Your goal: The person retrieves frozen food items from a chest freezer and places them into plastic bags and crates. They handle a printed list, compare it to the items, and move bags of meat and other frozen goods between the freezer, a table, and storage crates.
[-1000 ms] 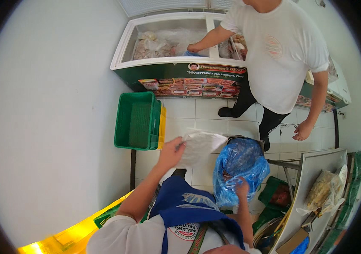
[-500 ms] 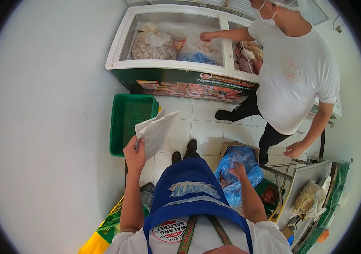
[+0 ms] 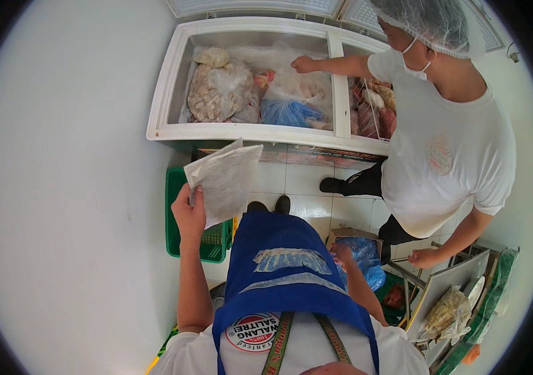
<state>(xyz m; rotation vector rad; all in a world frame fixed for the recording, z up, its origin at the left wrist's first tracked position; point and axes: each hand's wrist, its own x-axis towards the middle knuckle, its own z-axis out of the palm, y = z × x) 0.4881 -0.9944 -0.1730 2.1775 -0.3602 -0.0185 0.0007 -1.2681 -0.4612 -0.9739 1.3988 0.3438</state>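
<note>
My left hand (image 3: 189,211) is closed around the lower left edge of a folded bundle of whitish paper sheets (image 3: 224,186), with the thumb lying over the front. The bundle is held up between me and the chest freezer (image 3: 248,132). My right hand (image 3: 341,255) is beside the blue apron (image 3: 279,247), its fingers curled in. Whatever it may hold is too small or hidden to make out. Behind that hand, a blue plastic bag (image 3: 368,259) lines an open cardboard box (image 3: 349,234) on the floor.
A co-worker (image 3: 448,150) in a hairnet reaches over the open freezer and touches a clear bag (image 3: 298,87) among bagged frozen goods. A green crate (image 3: 176,234) stands by the left wall. At the lower right, a yellowish plastic-wrapped packet (image 3: 445,312) lies on a grey board.
My left hand and the paper bundle have risen toward the freezer. My right hand has drawn in toward the apron. The view has shifted, showing more of the freezer; the co-worker's hand stays over the bags.
</note>
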